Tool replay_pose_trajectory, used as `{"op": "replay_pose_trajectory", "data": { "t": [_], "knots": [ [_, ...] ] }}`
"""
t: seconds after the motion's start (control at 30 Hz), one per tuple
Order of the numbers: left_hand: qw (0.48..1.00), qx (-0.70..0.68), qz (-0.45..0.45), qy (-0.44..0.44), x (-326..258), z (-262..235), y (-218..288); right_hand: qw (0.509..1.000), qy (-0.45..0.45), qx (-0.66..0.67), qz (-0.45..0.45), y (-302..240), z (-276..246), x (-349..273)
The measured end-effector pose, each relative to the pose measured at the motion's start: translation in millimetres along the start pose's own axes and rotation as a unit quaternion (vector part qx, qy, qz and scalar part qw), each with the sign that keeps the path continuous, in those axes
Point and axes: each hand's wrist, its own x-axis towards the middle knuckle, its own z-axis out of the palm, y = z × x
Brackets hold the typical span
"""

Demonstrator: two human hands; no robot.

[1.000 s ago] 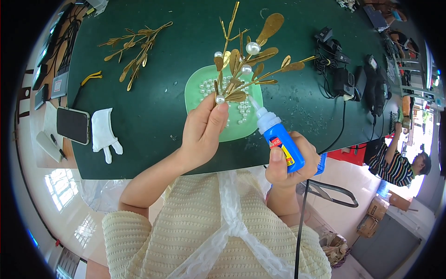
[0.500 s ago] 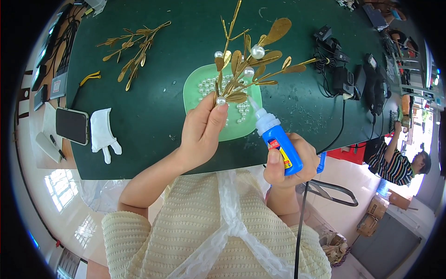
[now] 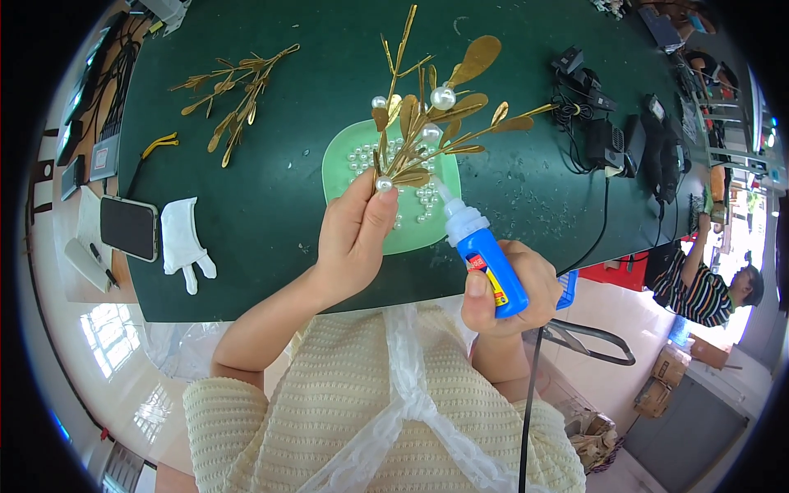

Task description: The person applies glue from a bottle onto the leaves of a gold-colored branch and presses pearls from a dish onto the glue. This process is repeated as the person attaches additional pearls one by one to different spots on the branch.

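Gold leaf branch point(image 3: 408, 117) held beside a blue squeeze bottle point(image 3: 505, 275)

The branch stands in the upper middle of the frame, its stems fanning upward above a pale green tray point(image 3: 334, 177). Large white pearls point(image 3: 443, 99) sit among its flat, rounded leaves. At centre, the person's left hand point(image 3: 352, 234) pinches the base of the branch between thumb and forefinger, right by the lowest pearl; the other fingers are curled in behind, partly hidden.

Right of centre, the right hand point(image 3: 526, 287) wraps its fingers around the bottle, the thumb lying along the near side. The clear nozzle point(image 3: 445, 193) tilts up and left, its tip close to the lowest leaves; whether it touches one cannot be told.

Loose small beads point(image 3: 427, 197) lie in the tray. A second gold branch point(image 3: 246, 78) rests at upper left on the dark green table point(image 3: 271, 197). A phone point(image 3: 129, 228) and a white cloth piece point(image 3: 182, 238) lie at middle left, while black cabled devices point(image 3: 608, 144) occupy the upper right. At the right edge shows another person point(image 3: 699, 287) in a striped shirt.
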Motion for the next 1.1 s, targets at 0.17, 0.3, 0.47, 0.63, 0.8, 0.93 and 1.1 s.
{"op": "replay_pose_trajectory", "data": {
  "t": [0.17, 0.3, 0.47, 0.63, 0.8, 0.93, 1.1],
  "knots": [
    [1.000, -0.013, -0.006, 0.002, 0, 0, -2, 1.000, 0.000, -0.019, 0.004, 1, 2, -1],
    [1.000, -0.012, 0.000, -0.003, 1, 2, 0, 1.000, 0.002, -0.003, 0.005, -2, 1, -1],
    [1.000, -0.009, -0.002, 0.007, 1, 4, 1, 1.000, 0.002, -0.025, 0.003, -1, 3, -1],
    [1.000, -0.002, -0.004, 0.002, 1, 4, 2, 1.000, -0.007, -0.019, 0.002, -3, 3, -1],
    [1.000, 0.005, 0.001, 0.011, 1, 6, 2, 1.000, -0.001, -0.028, 0.002, -1, 2, -1],
    [0.998, -0.062, -0.019, 0.002, 3, 3, 1, 0.994, 0.063, 0.079, 0.041, 1, -4, 0],
    [0.984, -0.152, -0.090, -0.026, 4, -2, 5, 0.971, 0.131, 0.118, 0.161, 9, -12, -2]
  ]
}}
